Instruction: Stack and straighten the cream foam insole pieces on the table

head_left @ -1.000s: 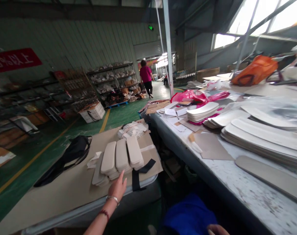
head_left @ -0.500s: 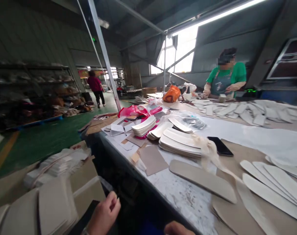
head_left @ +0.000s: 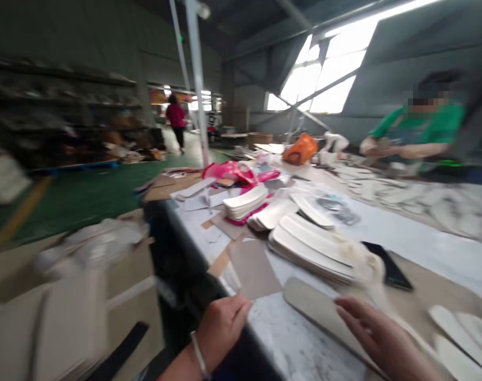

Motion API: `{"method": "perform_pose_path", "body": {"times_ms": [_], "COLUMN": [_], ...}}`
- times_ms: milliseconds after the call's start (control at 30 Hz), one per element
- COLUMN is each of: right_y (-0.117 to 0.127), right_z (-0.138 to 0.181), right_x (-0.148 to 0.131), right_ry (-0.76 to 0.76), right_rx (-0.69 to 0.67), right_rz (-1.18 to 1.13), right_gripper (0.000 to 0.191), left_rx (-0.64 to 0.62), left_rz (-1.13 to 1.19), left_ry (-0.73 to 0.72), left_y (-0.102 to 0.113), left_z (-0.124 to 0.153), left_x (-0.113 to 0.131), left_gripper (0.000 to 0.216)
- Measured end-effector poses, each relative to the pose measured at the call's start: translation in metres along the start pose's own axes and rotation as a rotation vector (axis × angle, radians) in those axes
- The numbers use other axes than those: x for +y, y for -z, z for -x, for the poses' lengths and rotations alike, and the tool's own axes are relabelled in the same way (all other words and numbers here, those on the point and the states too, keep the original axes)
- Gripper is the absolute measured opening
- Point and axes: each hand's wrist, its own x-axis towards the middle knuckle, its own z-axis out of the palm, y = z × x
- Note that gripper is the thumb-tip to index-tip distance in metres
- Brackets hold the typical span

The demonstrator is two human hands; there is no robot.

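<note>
My left hand (head_left: 224, 325), with a pale bracelet at the wrist, hovers by the table's near edge. Its fingers are curled together and nothing shows in them. Just beyond it lies a flat grey-brown sheet (head_left: 257, 267). My right hand (head_left: 380, 330) is over a long grey board piece with rounded ends (head_left: 310, 304). Its fingers are stretched out; whether they touch the piece I cannot tell. Behind that hand are a stack of white curved pieces (head_left: 304, 246), a crumpled cream cloth strip (head_left: 368, 270) and a black phone (head_left: 390, 267).
Pink plastic (head_left: 233, 172) and an orange bag (head_left: 301, 149) lie farther back. At the lower left stands a carton (head_left: 135, 296) with stacked boards (head_left: 70, 323). A co-worker in green (head_left: 419, 132) stands across the table. Another person (head_left: 176, 119) is in the far aisle.
Both my hands have come up and forward to the table, the right one over the grey board piece. The view has turned left, and the person in the aisle is farther off.
</note>
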Motion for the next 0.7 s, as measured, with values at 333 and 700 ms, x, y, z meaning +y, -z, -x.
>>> {"method": "perform_pose_path", "body": {"times_ms": [333, 700], "right_y": [0.036, -0.020], "right_z": [-0.072, -0.104], "right_x": [0.018, 0.049], "right_ry": [-0.112, -0.032], "right_rx": [-0.155, -0.426], "right_rz": [0.171, 0.614], "right_gripper": [0.020, 0.078], "left_rx": [0.106, -0.013], "left_rz": [0.427, 0.628], "left_ry": [0.440, 0.456], "left_y": [-0.041, -0.098], "left_z": [-0.110, -0.177], "left_x": [-0.007, -0.018], "left_gripper": [0.069, 0.053]}}
